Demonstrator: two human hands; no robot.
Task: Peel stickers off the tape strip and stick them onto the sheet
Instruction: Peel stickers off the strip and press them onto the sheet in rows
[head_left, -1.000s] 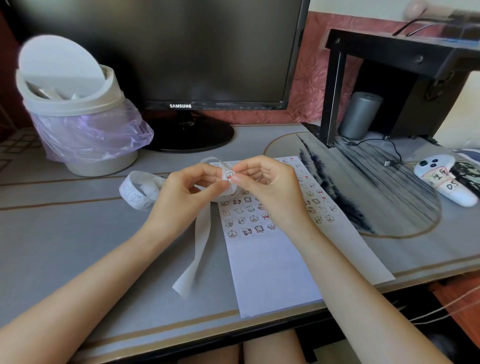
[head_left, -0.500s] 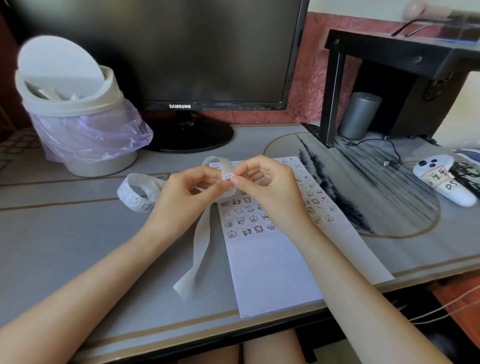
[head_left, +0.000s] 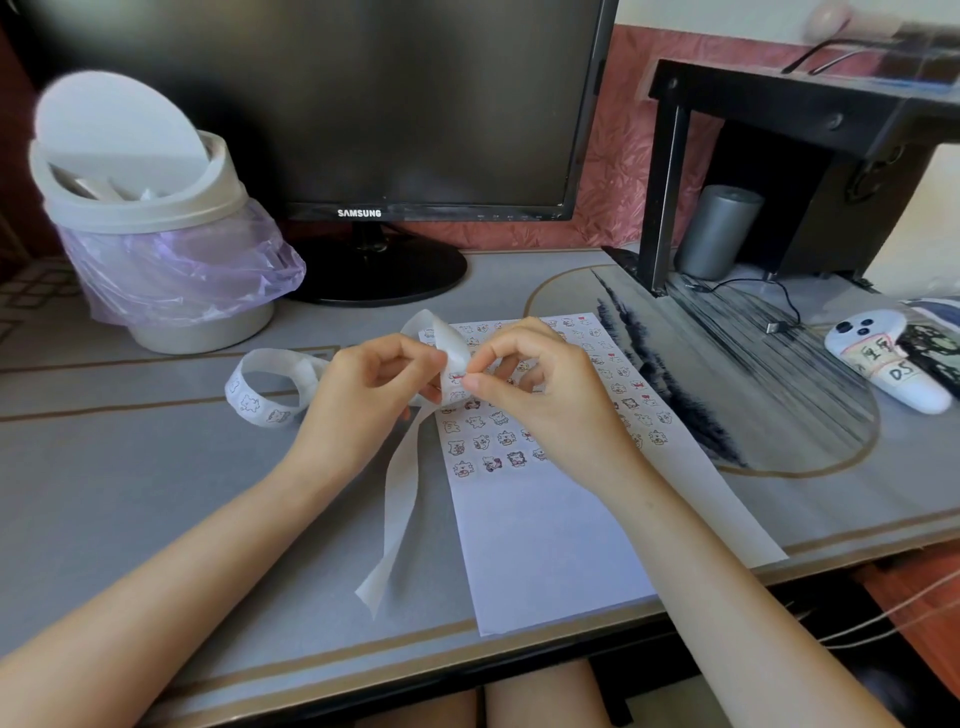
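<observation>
A white sheet (head_left: 540, 535) lies on the grey desk, its upper half covered with rows of small cartoon stickers. A long white tape strip (head_left: 402, 499) loops from a coil at the left, arches up between my hands and trails down toward the desk's front edge. My left hand (head_left: 363, 395) grips the strip's raised fold just above the sheet. My right hand (head_left: 530, 384) pinches a small sticker (head_left: 457, 378) on that fold between thumb and forefinger.
A lidded bin (head_left: 145, 234) with a purple bag stands at the back left. A black monitor (head_left: 363, 130) stands behind the sheet. A black stand (head_left: 670, 171), a grey cylinder (head_left: 717, 234) and a white controller (head_left: 883, 364) are at the right.
The strip's fold has risen and turned more upright between my hands. My right fingers have shifted down onto the sticker on the fold. The coil at the left moved slightly.
</observation>
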